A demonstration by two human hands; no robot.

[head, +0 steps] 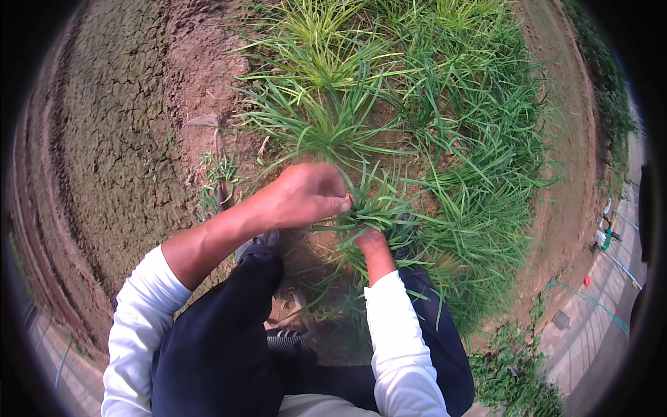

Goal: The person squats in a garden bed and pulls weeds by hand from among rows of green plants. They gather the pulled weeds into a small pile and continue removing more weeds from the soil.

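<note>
My right hand reaches into a tuft of long, flat green leaves, which look like garlic chives. It grips a gathered bunch of leaves, and the leaves cover most of its fingers. My left hand is beside the bunch, somewhat blurred. Its fingers are curled, with thumb and fingertips close together at the leaves' left edge; whether a leaf is pinched there is unclear. Just beyond my hands grows another leafy clump. Below them, between my legs, is shaded soil with loose leaves.
Dense green leaves fill the right side. What looks like a bladed hand tool lies on the soil at left, near wilted plants. Cracked earth spreads farther left. A paved strip with a teal cord borders the right.
</note>
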